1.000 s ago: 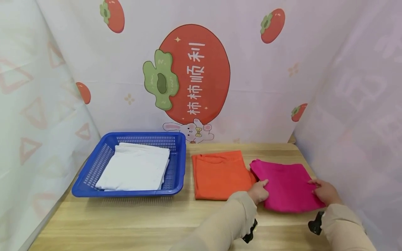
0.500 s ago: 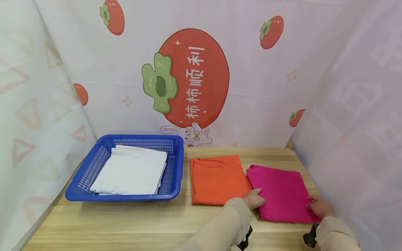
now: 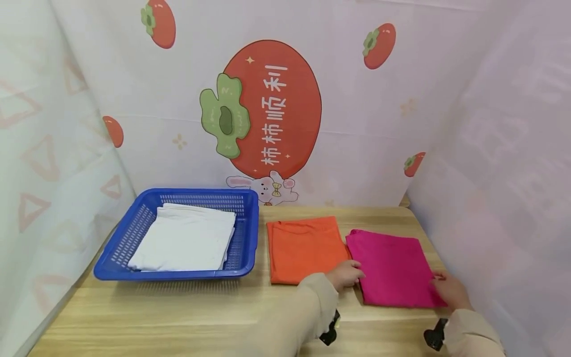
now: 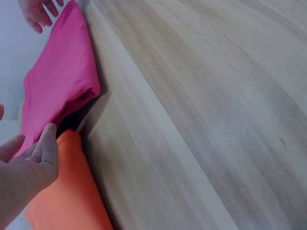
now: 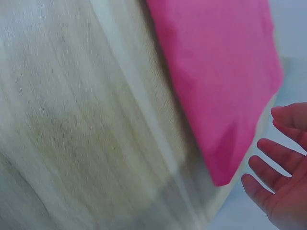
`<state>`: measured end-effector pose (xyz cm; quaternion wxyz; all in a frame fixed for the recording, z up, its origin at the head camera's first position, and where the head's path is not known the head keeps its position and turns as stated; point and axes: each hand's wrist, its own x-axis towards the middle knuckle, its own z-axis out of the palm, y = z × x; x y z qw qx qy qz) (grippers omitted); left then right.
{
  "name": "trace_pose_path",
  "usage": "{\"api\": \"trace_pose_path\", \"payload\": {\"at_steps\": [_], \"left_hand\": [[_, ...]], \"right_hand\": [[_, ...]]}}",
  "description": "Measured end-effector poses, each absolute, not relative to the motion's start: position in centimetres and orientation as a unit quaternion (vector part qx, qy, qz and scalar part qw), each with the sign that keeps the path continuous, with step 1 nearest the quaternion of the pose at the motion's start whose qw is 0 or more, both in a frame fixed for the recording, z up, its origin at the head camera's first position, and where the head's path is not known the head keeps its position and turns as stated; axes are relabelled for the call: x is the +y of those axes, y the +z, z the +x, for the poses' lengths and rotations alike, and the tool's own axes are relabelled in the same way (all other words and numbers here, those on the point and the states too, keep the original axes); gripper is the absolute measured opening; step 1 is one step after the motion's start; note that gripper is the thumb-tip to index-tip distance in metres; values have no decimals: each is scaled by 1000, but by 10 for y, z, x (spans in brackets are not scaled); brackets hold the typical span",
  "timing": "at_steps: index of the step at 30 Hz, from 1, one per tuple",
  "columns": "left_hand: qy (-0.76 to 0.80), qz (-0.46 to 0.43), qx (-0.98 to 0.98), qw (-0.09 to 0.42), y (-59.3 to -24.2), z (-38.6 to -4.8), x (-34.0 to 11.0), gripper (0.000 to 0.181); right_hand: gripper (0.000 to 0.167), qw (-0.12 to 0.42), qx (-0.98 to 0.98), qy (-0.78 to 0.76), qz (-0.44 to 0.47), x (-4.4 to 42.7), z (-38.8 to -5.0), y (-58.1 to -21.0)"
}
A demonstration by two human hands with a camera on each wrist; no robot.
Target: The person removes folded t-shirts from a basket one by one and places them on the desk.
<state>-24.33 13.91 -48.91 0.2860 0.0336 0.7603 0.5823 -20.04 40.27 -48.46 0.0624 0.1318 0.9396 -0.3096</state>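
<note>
A folded magenta garment (image 3: 392, 270) lies flat at the right of the wooden table. Just left of it is a folded orange shirt (image 3: 305, 250), its neckline showing. My left hand (image 3: 345, 275) is at the magenta garment's left edge, over the orange shirt's near corner; in the left wrist view its fingers (image 4: 47, 146) are loosely bent and grip nothing. At the opposite edge is my right hand (image 3: 450, 290). The right wrist view shows that hand's fingers (image 5: 271, 172) spread and apart from the magenta cloth (image 5: 216, 86).
A blue plastic basket (image 3: 256, 233) stands at the table's left, with folded white cloth (image 3: 185, 238) inside. Printed fabric hangs behind the table (image 3: 178, 320) and along both sides, close to my right hand.
The magenta garment, whose near edge was held up, has come down flat on the table. Both hands have let go, and the left hand has drawn away to the left.
</note>
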Motion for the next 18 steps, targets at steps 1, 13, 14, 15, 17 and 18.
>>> {"api": "trace_pose_path", "payload": {"at_steps": [1,13,14,15,17,18], "left_hand": [[591,34,753,289,-490,-245,135,37],[657,47,694,290,-493,-245,69,43],[662,52,689,290,-491,-243,64,44],[665,57,686,290,-490,-242,60,44],[672,64,680,287,-487,-240,54,44],[676,64,677,286,-485,-238,51,43]], "right_hand": [[45,54,938,-313,138,400,-198,-482],[53,59,892,-429,131,358,-190,-468],[54,56,888,-437,128,355,-191,-470],[54,49,884,-446,131,353,-192,-473],[56,42,873,-471,124,350,-195,-480],[57,41,868,-480,121,349,-197,-486]]}}
